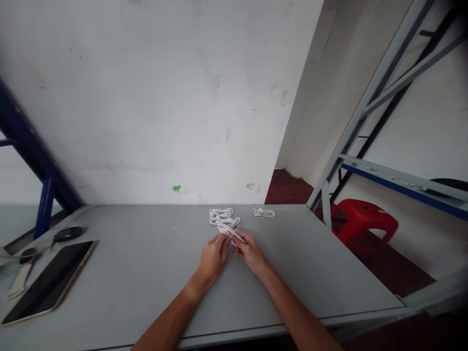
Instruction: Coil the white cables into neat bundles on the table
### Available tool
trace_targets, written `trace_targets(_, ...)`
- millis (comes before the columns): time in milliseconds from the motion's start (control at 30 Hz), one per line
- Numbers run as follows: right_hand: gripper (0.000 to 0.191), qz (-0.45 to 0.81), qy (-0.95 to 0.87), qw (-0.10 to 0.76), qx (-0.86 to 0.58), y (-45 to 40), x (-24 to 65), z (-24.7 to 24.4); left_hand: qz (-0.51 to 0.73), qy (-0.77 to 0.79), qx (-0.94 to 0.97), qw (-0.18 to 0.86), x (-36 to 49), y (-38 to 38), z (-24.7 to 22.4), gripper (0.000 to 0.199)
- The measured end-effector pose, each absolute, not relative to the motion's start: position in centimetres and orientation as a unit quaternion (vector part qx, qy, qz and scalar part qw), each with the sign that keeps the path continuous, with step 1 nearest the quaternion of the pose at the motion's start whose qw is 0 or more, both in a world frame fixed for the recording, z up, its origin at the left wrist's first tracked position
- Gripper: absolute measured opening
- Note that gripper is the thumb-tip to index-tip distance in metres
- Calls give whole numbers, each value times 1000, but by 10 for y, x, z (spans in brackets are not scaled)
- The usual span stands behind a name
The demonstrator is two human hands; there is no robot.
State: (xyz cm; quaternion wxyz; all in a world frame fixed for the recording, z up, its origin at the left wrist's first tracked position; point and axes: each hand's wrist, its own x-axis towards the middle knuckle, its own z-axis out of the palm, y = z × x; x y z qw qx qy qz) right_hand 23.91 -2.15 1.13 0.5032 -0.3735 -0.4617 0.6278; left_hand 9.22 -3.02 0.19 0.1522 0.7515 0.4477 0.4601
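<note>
White coiled cable (225,222) lies in a loose bundle on the grey surface (139,263), just right of the frame's centre, and its nearest strands are drawn out toward the person. The left grip (214,256) and right grip (252,253) are held close together at the bundle's near end, with the fingers of each closed on the strands; the exact pinch points are partly hidden by the fingers. The cable is judged to be light, soft and easily tangled, with a smooth sheath that may slip. It would be best taken by a gathered section or a straight run, since a single loop may pull free or snag. A smaller white cable coil (263,213) is placed to the right, and a thin white thread (182,230) lies to the left. A black tablet (47,282), a watch with a pale strap (22,275) and a black computer mouse (68,234) are placed at the lower left of the frame. A red plastic stool (365,222) stands on the floor at right.
</note>
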Motion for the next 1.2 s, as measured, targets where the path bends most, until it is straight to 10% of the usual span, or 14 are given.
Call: trace_targets(1200,28,245,-689,551,-403,-22,234,-1,569,370,361,640,94,-20,3,50)
